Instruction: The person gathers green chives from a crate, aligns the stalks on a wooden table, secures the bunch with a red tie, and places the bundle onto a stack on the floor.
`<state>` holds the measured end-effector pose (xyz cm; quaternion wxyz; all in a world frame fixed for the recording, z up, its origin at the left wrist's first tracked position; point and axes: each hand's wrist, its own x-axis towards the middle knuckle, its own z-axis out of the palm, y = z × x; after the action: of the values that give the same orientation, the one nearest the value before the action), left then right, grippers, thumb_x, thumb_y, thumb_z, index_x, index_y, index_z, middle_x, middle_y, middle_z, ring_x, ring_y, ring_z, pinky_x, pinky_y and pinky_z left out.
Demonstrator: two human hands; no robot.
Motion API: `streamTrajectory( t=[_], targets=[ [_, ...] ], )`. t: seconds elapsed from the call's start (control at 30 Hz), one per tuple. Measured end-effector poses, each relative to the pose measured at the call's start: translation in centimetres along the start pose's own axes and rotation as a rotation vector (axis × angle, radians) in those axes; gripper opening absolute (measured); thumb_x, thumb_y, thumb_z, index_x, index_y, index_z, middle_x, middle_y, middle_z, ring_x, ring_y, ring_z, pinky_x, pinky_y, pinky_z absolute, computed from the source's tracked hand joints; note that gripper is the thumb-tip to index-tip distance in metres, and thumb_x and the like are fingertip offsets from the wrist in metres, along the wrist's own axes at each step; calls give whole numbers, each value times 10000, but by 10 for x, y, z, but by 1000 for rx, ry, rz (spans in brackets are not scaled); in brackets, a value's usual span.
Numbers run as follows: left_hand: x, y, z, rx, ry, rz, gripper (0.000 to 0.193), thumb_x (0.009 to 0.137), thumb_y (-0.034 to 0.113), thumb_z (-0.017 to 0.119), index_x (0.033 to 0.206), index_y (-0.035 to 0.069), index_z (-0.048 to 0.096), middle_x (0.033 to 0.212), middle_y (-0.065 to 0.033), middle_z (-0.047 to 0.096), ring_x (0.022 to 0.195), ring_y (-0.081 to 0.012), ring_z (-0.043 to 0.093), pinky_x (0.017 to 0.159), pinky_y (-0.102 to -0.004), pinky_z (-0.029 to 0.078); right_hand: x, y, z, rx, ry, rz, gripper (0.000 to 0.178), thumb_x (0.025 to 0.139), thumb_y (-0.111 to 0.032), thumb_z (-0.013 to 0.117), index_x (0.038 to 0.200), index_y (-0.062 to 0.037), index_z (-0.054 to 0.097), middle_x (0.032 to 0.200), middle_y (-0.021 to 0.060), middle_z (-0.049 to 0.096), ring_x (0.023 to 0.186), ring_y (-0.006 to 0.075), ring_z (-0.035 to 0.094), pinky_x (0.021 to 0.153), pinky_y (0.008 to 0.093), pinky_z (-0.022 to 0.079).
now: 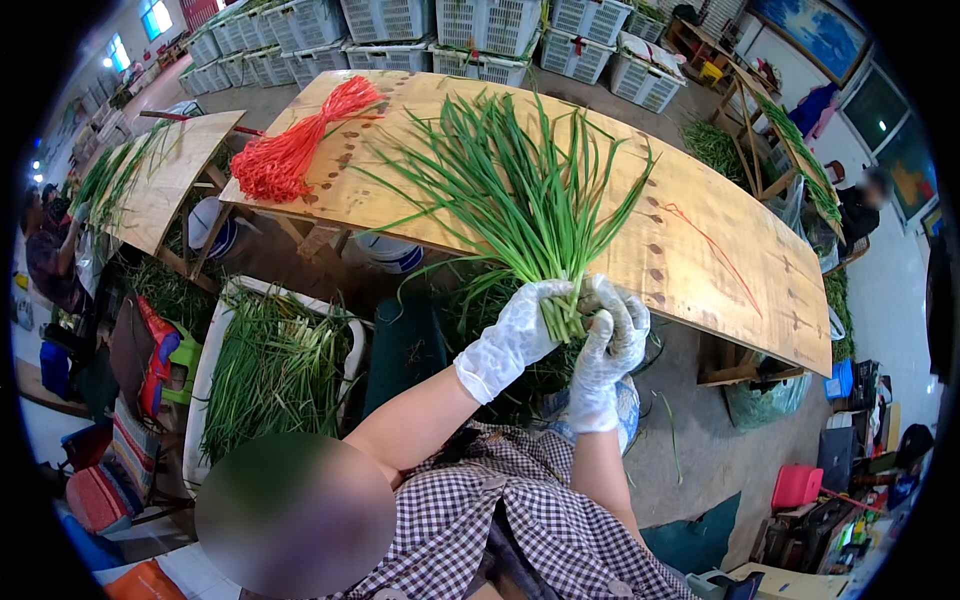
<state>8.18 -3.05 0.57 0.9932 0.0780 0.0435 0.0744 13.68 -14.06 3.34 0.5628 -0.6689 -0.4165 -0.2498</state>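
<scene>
A bunch of green garlic chives [540, 200] fans out over the near edge of the wooden table, its leaves pointing away from me and its pale cut stems toward me. My left hand [518, 335], in a thin whitish glove, is closed round the bunch near its base. Against the right side of the stems, my gloved right hand [612, 340] has its fingers curled and its thumb bent in, gripping the stem ends. Its glove looks stained at the fingertips. The palm sides of both hands are partly hidden.
On the wooden table [400, 95] lie a bundle of red ties [290, 150] and one loose red tie [715, 250]. A white tub [205, 385] of chives stands at my left. Stacked white crates [390, 20] line the back. Other people work at far left and right.
</scene>
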Motion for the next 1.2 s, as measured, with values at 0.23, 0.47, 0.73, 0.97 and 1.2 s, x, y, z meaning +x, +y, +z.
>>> streamTrajectory(
  t=[0.23, 0.47, 0.73, 0.97, 1.2],
  targets=[
    [-11, 8, 0, -82, -42, 14, 519, 890, 201, 436, 1305, -109, 410, 1255, -274, 529, 1118, -384, 548, 987, -486, 432, 4, -20, -19, -357, -367, 40, 166, 728, -155, 747, 885, -103, 731, 827, 73, 673, 778, 261, 632, 689, 359, 505],
    [-9, 8, -20, -43, 121, 23, 462, 907, 254, 451, 1288, -7, 458, 1215, -218, 560, 1094, -349, 563, 980, -504, 426, 25, -20, -5, -506, -401, 310, 215, 808, -299, 683, 853, -95, 733, 808, 80, 675, 717, 269, 654, 668, 369, 508],
    [3, -2, -13, 172, 202, 114, 306, 956, 287, 502, 1148, 56, 564, 1029, -108, 640, 916, -234, 630, 823, -401, 522, 31, -1, 25, -512, -643, 663, 202, 792, -298, 680, 825, -104, 720, 821, 104, 666, 722, 300, 651, 676, 400, 513],
    [7, 6, -22, 36, 190, 13, 283, 964, 246, 491, 1152, 50, 569, 1028, -93, 646, 924, -234, 635, 821, -382, 535, 6, -1, 14, -329, -379, 58, 69, 825, -120, 634, 808, -72, 589, 774, 96, 600, 701, 311, 621, 602, 413, 485],
    [-1, 17, -16, 78, 117, -50, 436, 961, 354, 430, 1266, 56, 520, 1224, -151, 583, 1128, -358, 565, 877, -528, 484, 12, -20, -71, 108, -960, 588, 125, 799, -128, 730, 786, -9, 694, 751, 115, 660, 647, 187, 609, 615, 303, 487]
  ],
)
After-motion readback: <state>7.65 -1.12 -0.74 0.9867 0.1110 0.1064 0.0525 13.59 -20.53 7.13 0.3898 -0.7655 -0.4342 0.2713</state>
